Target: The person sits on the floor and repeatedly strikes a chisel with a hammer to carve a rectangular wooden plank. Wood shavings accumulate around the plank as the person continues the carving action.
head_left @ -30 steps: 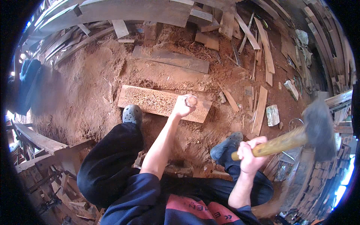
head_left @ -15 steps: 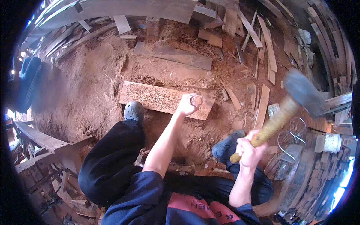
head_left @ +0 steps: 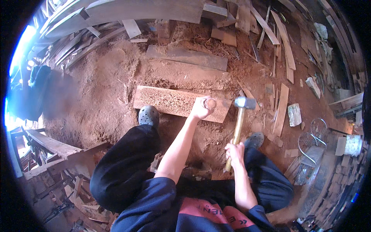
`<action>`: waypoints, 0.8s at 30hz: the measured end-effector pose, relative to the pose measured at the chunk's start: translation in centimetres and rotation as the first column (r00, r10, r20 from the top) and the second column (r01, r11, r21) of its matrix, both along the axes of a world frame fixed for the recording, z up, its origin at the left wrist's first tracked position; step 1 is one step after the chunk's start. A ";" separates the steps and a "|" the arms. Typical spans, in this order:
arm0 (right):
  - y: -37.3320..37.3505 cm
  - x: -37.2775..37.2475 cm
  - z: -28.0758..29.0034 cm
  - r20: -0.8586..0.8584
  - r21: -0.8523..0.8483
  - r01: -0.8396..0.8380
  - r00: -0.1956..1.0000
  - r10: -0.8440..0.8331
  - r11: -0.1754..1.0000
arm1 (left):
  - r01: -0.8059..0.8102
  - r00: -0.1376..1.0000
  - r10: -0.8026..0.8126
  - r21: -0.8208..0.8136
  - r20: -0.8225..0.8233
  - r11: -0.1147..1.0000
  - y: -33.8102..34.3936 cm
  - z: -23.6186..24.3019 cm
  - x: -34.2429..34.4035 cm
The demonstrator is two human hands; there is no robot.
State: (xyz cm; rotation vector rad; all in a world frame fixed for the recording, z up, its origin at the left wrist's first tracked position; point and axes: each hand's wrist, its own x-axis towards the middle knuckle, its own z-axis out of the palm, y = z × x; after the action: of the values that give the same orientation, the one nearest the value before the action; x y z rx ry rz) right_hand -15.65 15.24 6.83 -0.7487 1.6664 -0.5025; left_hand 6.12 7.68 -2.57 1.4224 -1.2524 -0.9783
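Observation:
A pale wooden board (head_left: 166, 101) lies on the dirt floor in front of me, its top pitted with many small dents. Over its right part, my left hand (head_left: 199, 110) is wrapped around an upright round wooden handle (head_left: 210, 103); whatever is below the fist is hidden. My right hand (head_left: 235, 152) grips a hammer (head_left: 239, 125) low on its long yellowish handle. The grey metal head is just right of the board's right end, apart from the wooden handle. My left shoe (head_left: 148, 115) rests against the board's near left edge.
A dark plank (head_left: 187, 58) lies beyond the board. Loose wood strips (head_left: 281, 110) and a whitish block (head_left: 294, 115) are on the right, near a wire-framed item (head_left: 313, 143) and a white bucket (head_left: 353, 145). Timber frames (head_left: 52, 145) stand at the left. Dark blue cloth (head_left: 36, 92) hangs at far left.
The hammer has swung from the far right inward and to the left, toward the wooden handle, with my right hand moving left. My left hand keeps its hold on the handle over the board.

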 end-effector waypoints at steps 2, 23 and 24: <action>1.1 -1.5 -1.6 -0.121 0.051 -0.026 0.992 0.032 0.998 | -0.022 1.000 0.021 -0.028 -0.006 0.999 -0.2 0.4 -0.2; 2.0 -3.7 -9.6 -0.194 0.233 -0.319 0.911 0.365 0.919 | 0.506 0.854 -0.446 -0.224 0.267 0.833 0.4 8.6 -10.8; 1.9 -3.7 -9.5 -0.183 0.236 -0.330 0.908 0.376 0.914 | 0.472 0.879 -0.434 -0.235 0.196 0.850 0.4 8.7 -10.9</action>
State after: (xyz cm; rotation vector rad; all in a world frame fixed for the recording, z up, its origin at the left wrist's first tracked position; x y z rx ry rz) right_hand -19.31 17.18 -2.69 -0.9604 1.7061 0.0116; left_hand -4.80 8.13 6.10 1.0017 -1.8083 -0.9754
